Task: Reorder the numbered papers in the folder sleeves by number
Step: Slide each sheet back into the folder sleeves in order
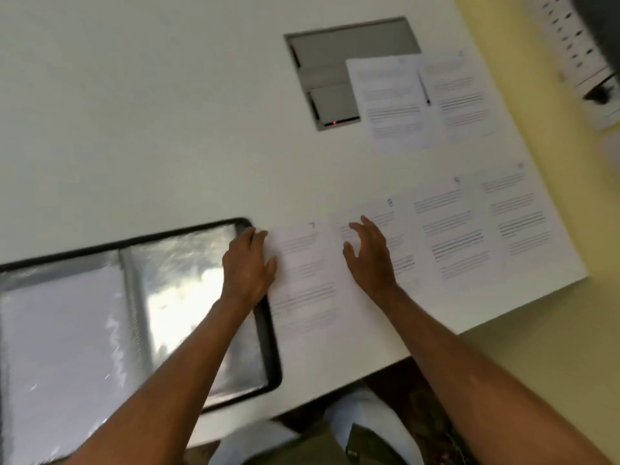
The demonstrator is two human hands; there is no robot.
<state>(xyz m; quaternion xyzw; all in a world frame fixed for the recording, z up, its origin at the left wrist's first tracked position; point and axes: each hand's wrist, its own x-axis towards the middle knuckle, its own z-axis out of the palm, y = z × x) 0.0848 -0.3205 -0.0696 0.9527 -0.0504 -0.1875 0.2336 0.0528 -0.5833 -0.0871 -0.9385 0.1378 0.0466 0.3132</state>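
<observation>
An open black folder (268, 333) with clear plastic sleeves lies at the lower left of the white table (151, 129); its left sleeve holds a white sheet (60, 330), its right sleeve (188, 297) looks glossy. Several numbered papers lie in a row to the right: one beside the folder (305, 280), one under my right hand (396, 236), and two more (449, 229) (516, 216). My left hand (248, 266) rests on the folder's right edge, fingers touching the nearest paper. My right hand (369, 253) hovers with spread fingers over the second paper; contact is unclear.
Two more printed sheets (392, 102) (463, 95) lie at the back right, with a pen (424, 87) on them. A grey recessed cable hatch (328, 62) sits in the table. The table's edge runs close along the right and front. A white power strip (570, 35) lies beyond it.
</observation>
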